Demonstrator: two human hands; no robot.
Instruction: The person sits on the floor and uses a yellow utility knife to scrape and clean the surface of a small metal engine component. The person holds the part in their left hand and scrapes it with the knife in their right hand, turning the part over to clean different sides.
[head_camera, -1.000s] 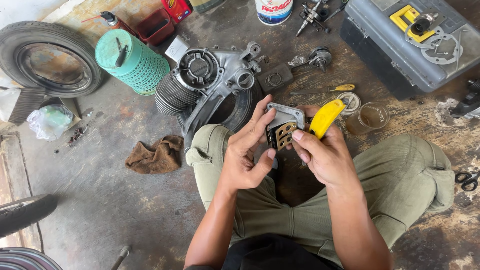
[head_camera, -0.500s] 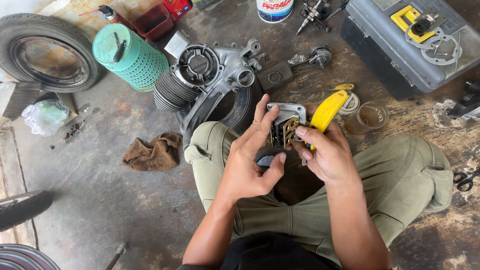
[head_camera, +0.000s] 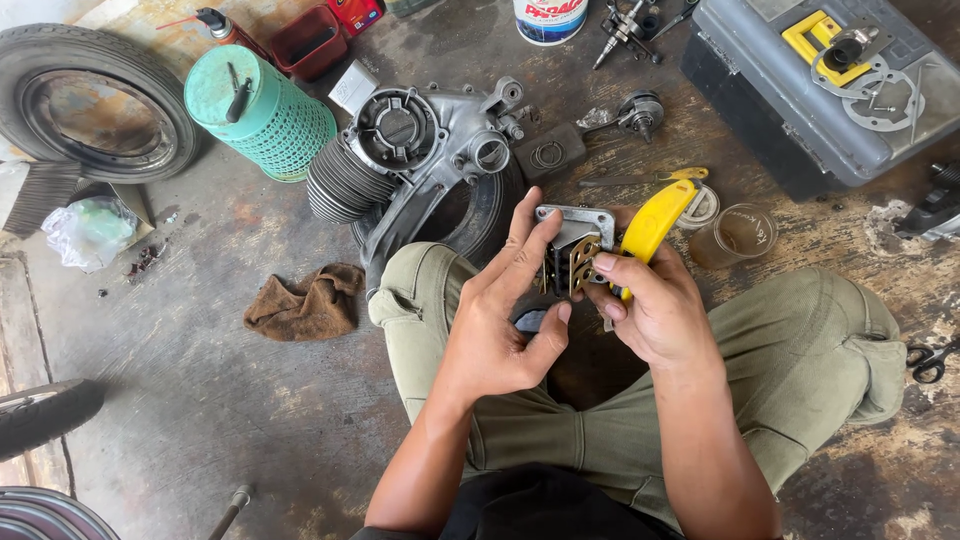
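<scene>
A small-engine repair workshop: stained concrete floor (head_camera: 200, 400), a finned engine block (head_camera: 410, 160) at twelve o'clock, a tyre (head_camera: 90, 100) at ten, a grey toolbox (head_camera: 800, 100) at two.

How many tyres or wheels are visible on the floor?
4: tyre with rim top left; tyre under the engine; one at left edge; wheel bottom left corner. Others may be hidden.

Yellow tool handle (head_camera: 652, 222). Small metal part (head_camera: 572, 238): grey frame, brownish-gold centre. Trousers (head_camera: 820, 340) olive green. Rag (head_camera: 303, 304) brown. Basket (head_camera: 262, 113) mint green, grid-patterned sides. Engine (head_camera: 415, 150) dull silver, dark ribbed fins. Toolbox (head_camera: 800, 110) grey with yellow latch (head_camera: 812, 35). Tyre (head_camera: 90, 100) black, rusty rim. Small bin (head_camera: 308, 42) dark red. Floor (head_camera: 180, 400) grey concrete, brown stains. Bucket (head_camera: 550, 18) white with blue band.
</scene>
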